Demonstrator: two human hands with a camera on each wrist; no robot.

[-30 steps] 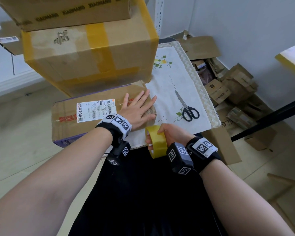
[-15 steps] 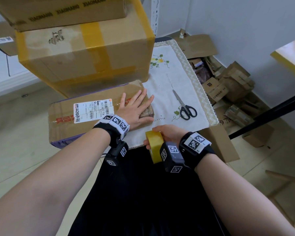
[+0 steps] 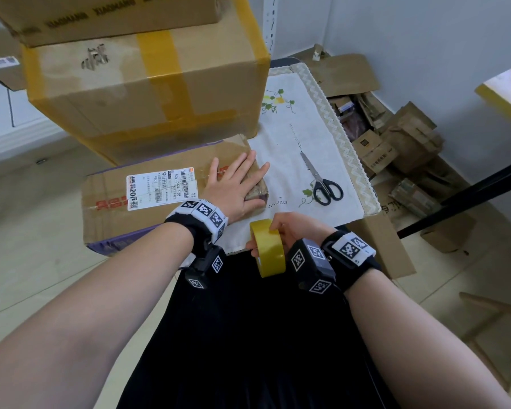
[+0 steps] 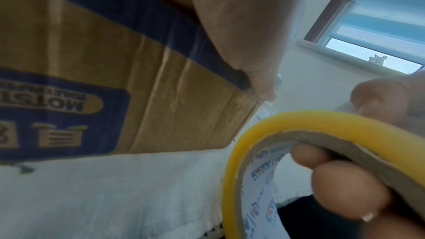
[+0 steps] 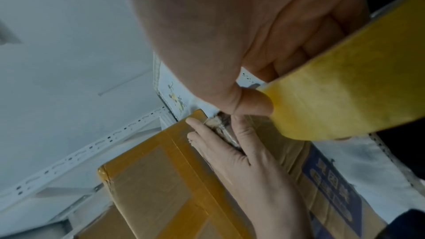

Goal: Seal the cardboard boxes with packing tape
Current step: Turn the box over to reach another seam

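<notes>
Nearest, the person's right hand point(image 3: 295, 231) grips a yellow tape roll point(image 3: 267, 249) at the near edge of the table: fingers hook through the core and the thumb presses the outer face. Over the last second this hand and roll have barely shifted, drawing slightly nearer the body. No free strip of tape can be seen running from the roll to any box, though clear tape would be hard to spot.

Just beyond and left, the left hand point(image 3: 233, 187) stays flat, fingers spread and straight, pressing the right end of a low box point(image 3: 148, 199) with a shipping label point(image 3: 160, 187). The box has not moved. This looks like steadying the flaps while the tape end is readied; sealing of this box seems not yet begun.

To the right, on a white cloth point(image 3: 292, 137), lie black-handled scissors point(image 3: 322, 184), untouched. Farther back, a larger box point(image 3: 148, 84) already banded in yellow tape sits behind the low one.
</notes>
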